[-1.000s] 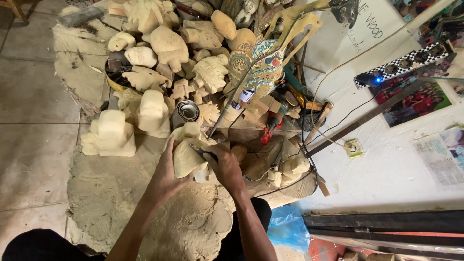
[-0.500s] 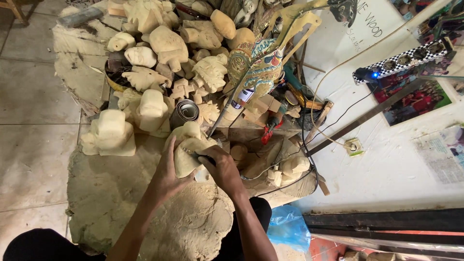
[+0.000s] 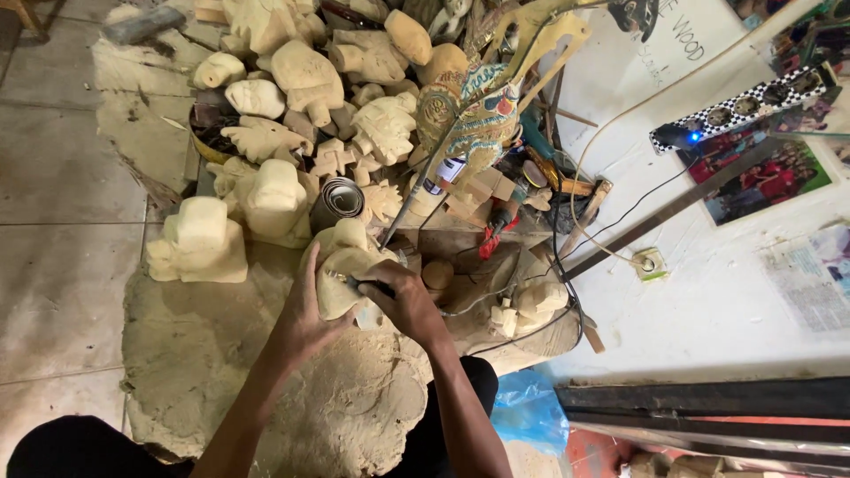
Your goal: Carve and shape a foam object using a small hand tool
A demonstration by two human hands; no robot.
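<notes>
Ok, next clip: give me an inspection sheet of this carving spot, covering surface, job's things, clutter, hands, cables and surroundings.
Surface: sawdust-caked mat on a tiled floor.
Job's things: pale wooden carving, unpainted; small rotary-type tool, mostly hidden by the fingers.
Clutter: heap of unpainted wooden carvings, blocky carving, roll of sandpaper, painted puppet figure.
Hands: left hand in a grip around the carving; right hand in a grip on the tool, pressed against the carving.
Cables: white cord and dark cables cross the floor; power strip with a blue light.
Surroundings: blue plastic bag, photo print.
</notes>
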